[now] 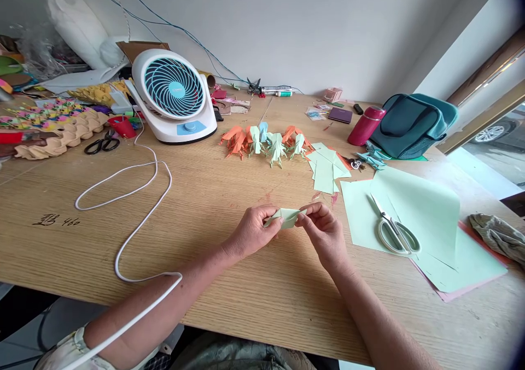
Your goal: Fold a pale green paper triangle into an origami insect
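Both hands pinch a small folded green paper (286, 217) just above the wooden table (213, 195): left hand (256, 229) clamped on its left end, right hand (324, 230) on its right. Scissors (394, 230) lie on green sheets (426, 217) nearby; folded paper figures (266, 139) sit beyond.

I count two scissors (397, 232) (102, 142), one fan (175, 93), one backpack (412, 124), one red bottle (366, 125).
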`<action>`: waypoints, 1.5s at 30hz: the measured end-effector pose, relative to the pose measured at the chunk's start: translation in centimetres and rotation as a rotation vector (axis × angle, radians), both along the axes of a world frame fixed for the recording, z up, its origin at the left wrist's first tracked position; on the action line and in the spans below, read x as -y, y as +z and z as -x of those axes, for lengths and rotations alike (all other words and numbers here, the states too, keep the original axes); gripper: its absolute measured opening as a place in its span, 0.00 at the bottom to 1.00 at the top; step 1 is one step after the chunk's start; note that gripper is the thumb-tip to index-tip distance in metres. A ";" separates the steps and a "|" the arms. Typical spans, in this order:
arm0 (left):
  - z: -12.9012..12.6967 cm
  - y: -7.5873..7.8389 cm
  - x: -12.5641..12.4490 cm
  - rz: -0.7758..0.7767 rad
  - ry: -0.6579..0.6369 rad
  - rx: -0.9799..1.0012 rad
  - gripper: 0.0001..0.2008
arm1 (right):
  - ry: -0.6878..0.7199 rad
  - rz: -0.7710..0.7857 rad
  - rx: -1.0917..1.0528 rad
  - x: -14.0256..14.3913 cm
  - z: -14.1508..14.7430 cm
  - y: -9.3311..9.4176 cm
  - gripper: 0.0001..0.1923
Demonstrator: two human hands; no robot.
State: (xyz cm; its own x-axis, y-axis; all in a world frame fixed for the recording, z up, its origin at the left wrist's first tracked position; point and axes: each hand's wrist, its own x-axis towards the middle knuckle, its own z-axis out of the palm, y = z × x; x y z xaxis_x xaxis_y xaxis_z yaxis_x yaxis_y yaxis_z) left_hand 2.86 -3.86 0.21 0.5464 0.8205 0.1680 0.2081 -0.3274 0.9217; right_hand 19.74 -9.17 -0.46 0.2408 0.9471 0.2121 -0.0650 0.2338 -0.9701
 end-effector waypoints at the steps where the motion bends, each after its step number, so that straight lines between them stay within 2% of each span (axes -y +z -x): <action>1: 0.0 0.1 0.1 -0.032 0.005 -0.004 0.11 | -0.002 0.007 -0.018 0.0 0.0 0.0 0.14; 7: -0.2 0.5 0.7 -0.227 0.056 -0.016 0.09 | 0.004 0.011 -0.088 0.1 0.2 0.1 0.13; 17: -0.2 0.5 0.8 -0.241 0.095 0.045 0.09 | 0.013 -0.020 -0.121 0.1 0.5 0.3 0.11; 23: -0.3 0.5 0.8 -0.235 0.087 0.063 0.06 | -0.015 0.027 -0.143 0.0 0.6 0.2 0.13; 29: -0.3 0.5 0.9 -0.237 0.095 0.063 0.08 | -0.037 0.057 -0.164 -0.1 0.6 0.2 0.16; 38: -0.3 0.5 1.0 -0.171 0.116 0.030 0.11 | -0.020 0.040 -0.191 -0.1 0.6 0.2 0.15; 45: -0.4 0.0 0.9 0.070 0.071 0.089 0.10 | -0.031 0.028 -0.159 -0.2 0.7 0.1 0.15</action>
State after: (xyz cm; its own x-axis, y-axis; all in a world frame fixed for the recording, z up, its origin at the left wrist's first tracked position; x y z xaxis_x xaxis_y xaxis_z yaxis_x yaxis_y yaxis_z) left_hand 3.31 -4.76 0.23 0.4724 0.8678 0.1543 0.1450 -0.2492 0.9575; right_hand 19.06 -9.01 -0.35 0.2989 0.9436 0.1427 -0.2113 0.2113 -0.9543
